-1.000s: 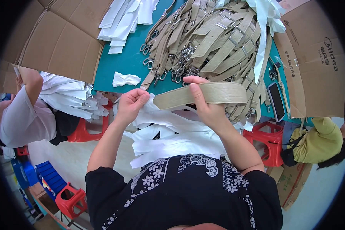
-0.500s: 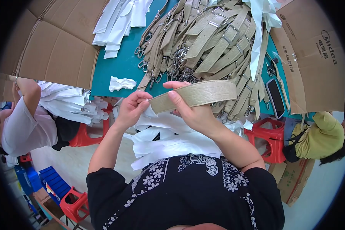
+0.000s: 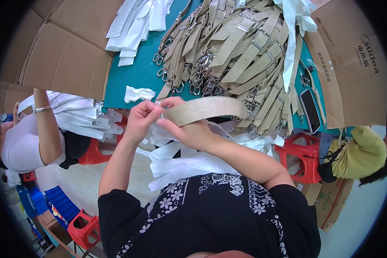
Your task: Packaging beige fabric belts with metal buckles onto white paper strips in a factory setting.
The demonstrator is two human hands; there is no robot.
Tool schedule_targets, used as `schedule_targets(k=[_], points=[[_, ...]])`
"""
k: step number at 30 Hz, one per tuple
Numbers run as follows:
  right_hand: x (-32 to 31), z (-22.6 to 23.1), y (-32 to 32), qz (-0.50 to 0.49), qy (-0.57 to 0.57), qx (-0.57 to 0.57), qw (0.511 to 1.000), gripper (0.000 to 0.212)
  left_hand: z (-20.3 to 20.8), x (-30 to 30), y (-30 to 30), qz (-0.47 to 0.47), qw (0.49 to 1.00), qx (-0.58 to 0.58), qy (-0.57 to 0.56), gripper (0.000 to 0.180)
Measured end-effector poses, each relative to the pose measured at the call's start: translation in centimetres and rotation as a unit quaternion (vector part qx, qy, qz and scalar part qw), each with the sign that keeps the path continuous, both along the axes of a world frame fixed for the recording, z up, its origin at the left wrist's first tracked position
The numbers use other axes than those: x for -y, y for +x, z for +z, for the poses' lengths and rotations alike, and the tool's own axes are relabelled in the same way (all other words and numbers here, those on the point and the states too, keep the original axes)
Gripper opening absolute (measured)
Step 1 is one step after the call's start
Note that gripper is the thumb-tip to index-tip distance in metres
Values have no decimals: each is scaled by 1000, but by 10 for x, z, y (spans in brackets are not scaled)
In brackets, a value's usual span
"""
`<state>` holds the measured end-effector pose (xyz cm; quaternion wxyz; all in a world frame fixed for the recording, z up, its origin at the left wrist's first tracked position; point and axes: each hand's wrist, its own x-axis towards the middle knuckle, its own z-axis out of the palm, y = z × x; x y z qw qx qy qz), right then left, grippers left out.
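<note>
A wide beige leather-look strap [image 3: 206,108] lies bent in a loop across my right hand [image 3: 189,131], whose fingers and thumb are closed on it near its left end. Right at that end, the fingertips of my left hand [image 3: 142,118] pinch a bit of white wrapping strip, mostly hidden by the fingers. Both hands are almost touching, above the table's near edge. Beyond them is a big heap of similar beige straps [image 3: 249,56] with metal buckles and snap hooks. White strips [image 3: 180,165] lie across my lap.
The teal table [image 3: 124,81] bears white strips [image 3: 135,30] and a crumpled white piece [image 3: 138,94]. A phone [image 3: 309,111] sits at the right. Cardboard boxes [image 3: 73,47] flank the table. One person [image 3: 32,137] is at left, another [image 3: 359,152] at right, near red stools [image 3: 299,157].
My right hand and the strap have shifted left and slightly down, closer to my left hand. The strap's looped end has moved left too. The person at left has shifted an arm.
</note>
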<state>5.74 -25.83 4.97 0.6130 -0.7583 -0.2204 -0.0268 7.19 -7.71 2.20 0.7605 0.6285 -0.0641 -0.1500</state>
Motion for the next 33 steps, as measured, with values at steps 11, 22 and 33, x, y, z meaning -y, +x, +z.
schedule_targets(k=[11,22,33], points=[[52,59,-14,-103,149,-106,978,26,2,6,-7,-15,999,-29,0,11],[28,16,-5,-71,74,-144,984,17,-8,0,-12,34,999,-3,39,12],[5,-2,-5,-83,-13,-46,995,19,-19,-4,-13,63,992,107,-10,5]])
